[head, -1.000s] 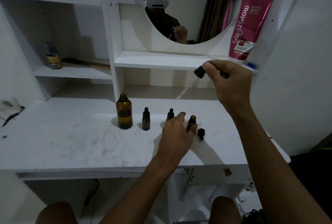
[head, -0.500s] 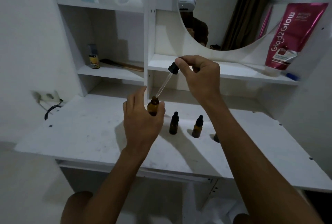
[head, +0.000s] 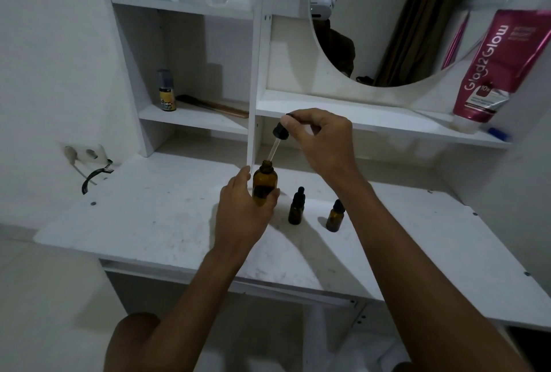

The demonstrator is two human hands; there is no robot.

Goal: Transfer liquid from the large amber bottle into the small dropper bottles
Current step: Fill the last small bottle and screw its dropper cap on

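My left hand point(head: 243, 210) wraps the large amber bottle point(head: 264, 178), which stands uncapped on the white tabletop point(head: 155, 222). Above it my right hand point(head: 323, 140) pinches the black bulb of a glass dropper point(head: 279, 136); the pipette slants down with its tip inside the bottle's neck. Two small amber dropper bottles stand capped to the right: one point(head: 296, 207) close to the big bottle, the other point(head: 335, 216) partly behind my right forearm. The third small bottle is hidden by that arm.
A vertical shelf divider point(head: 255, 73) rises just behind the large bottle. A shelf point(head: 372, 115) under the round mirror point(head: 402, 19) holds a pink tube point(head: 501, 64). The left shelf carries a small can point(head: 166, 91) and a wooden-handled tool point(head: 214, 106). A cable point(head: 92, 177) hangs at the wall socket.
My left hand left the small open bottle and took hold of the large amber bottle. My right hand carried the dropper left and lowered its tip into that bottle's neck.
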